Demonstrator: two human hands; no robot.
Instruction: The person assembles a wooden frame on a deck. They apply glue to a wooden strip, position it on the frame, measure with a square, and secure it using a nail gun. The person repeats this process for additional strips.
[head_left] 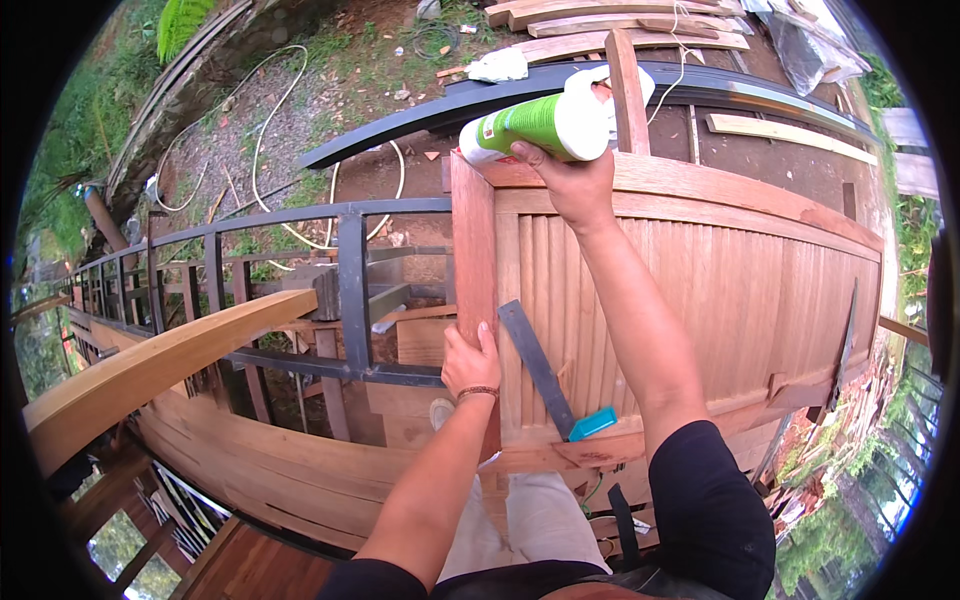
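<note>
A slatted wooden panel (740, 310) is laid out in front of the person, flanked on the left by a dark metal frame (353, 290). Across part of that frame a wooden beam (180, 365) is seen. Near the panel's far left corner, a green and white bottle (535, 128) is held tilted, gripped by the right hand (572, 180). A square (540, 360) with a teal handle is laid on the panel. The left hand (467, 362) is rested on the panel's left edge board; how tightly its fingers are closed cannot be told.
</note>
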